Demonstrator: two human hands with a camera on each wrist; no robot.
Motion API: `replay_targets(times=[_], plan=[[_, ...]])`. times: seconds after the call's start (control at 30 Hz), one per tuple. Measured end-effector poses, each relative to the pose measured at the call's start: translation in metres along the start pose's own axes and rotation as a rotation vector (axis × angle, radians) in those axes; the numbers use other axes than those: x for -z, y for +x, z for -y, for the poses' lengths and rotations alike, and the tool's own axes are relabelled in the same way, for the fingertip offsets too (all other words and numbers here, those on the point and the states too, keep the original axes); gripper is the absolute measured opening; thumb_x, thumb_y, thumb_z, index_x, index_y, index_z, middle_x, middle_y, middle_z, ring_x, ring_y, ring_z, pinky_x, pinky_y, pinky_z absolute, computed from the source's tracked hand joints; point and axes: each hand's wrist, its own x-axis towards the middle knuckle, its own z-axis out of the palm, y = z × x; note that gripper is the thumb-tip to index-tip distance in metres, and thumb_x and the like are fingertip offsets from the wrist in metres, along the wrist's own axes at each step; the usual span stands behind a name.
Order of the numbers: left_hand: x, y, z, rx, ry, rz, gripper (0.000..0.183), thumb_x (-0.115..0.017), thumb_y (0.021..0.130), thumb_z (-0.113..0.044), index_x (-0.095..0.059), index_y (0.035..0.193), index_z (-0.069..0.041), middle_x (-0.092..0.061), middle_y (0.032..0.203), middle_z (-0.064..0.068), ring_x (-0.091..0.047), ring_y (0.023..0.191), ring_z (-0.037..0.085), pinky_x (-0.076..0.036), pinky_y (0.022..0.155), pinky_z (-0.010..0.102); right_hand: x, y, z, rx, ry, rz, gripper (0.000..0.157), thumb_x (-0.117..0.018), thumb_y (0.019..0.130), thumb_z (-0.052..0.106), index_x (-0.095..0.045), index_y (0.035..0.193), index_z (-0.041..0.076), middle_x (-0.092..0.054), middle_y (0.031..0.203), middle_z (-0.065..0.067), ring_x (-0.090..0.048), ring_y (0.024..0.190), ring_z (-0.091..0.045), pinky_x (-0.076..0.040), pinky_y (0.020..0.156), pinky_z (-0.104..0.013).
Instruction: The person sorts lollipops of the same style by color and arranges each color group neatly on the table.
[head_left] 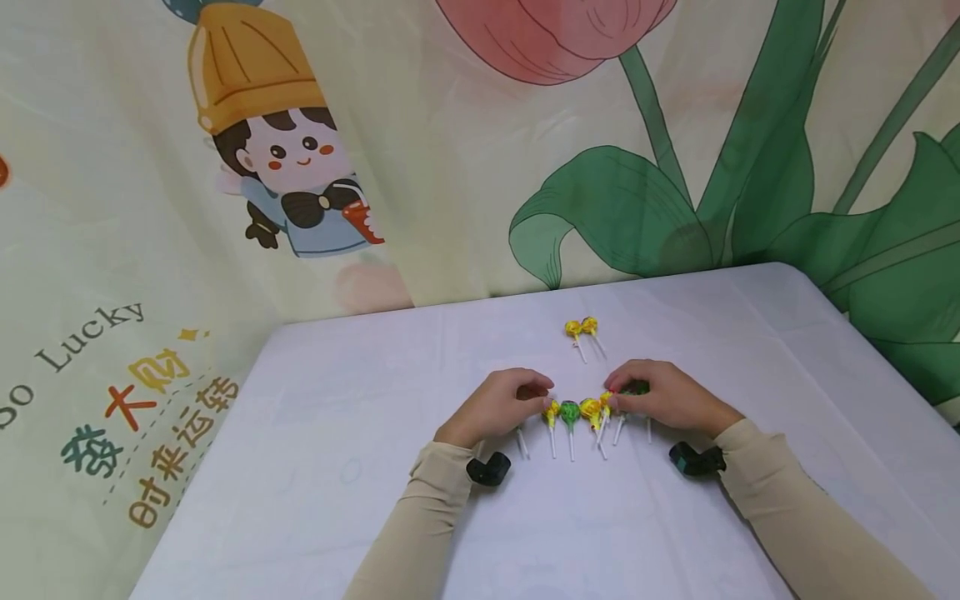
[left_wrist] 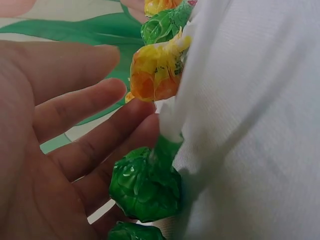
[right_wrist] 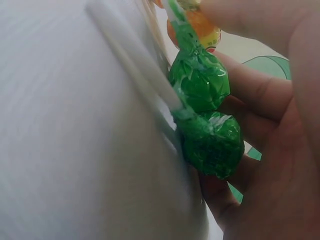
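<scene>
A row of wrapped lollipops lies across the white table, their white sticks pointing toward me. My left hand (head_left: 501, 405) is at the row's left part, fingers loosely spread beside a yellow lollipop (left_wrist: 156, 72); a green lollipop (left_wrist: 146, 186) lies below its fingers in the left wrist view. With thumb and forefinger, my right hand (head_left: 673, 398) pinches a yellow-orange lollipop (right_wrist: 192, 31) whose stick slants in the head view. Two green lollipops (right_wrist: 212, 145) sit close by its palm. Between the hands lie a green lollipop (head_left: 570, 412) and a yellow lollipop (head_left: 590, 409).
Two yellow lollipops (head_left: 582, 327) lie apart from the row, farther back on the white-covered table (head_left: 375, 417). Behind the table's back edge hangs a printed curtain (head_left: 450, 208) with flowers and a cartoon figure. A black wrist camera (head_left: 489, 470) is on the left sleeve, another (head_left: 696, 460) on the right.
</scene>
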Motion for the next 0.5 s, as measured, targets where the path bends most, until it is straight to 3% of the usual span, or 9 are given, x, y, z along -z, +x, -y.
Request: replay_targets(times=[0.2, 0.5], plan=[[0.0000, -0.0001, -0.0006, -0.013, -0.006, 0.014, 0.026, -0.071, 0.093, -0.016, -0.071, 0.119, -0.010, -0.068, 0.109, -0.005, -0.062, 0.097, 0.008, -0.050, 0.088, 0.030, 0.0011, -0.0004, -0.0011, -0.009, 0.025, -0.005, 0.019, -0.075, 0.091, 0.036, -0.073, 0.103, 0.022, -0.066, 0.117, 0.001, -0.054, 0.115, -0.027, -0.046, 0.100, -0.051], [-0.0025, 0.0018, -0.0003, -0.028, 0.068, 0.013, 0.028, -0.074, 0.090, -0.014, -0.073, 0.118, -0.011, -0.068, 0.108, -0.007, -0.061, 0.095, 0.007, -0.050, 0.087, 0.028, 0.0030, -0.0004, -0.0043, 0.006, 0.063, -0.013, 0.026, -0.074, 0.092, 0.039, -0.073, 0.108, 0.019, -0.066, 0.111, 0.002, -0.055, 0.109, -0.024, -0.048, 0.097, -0.047]])
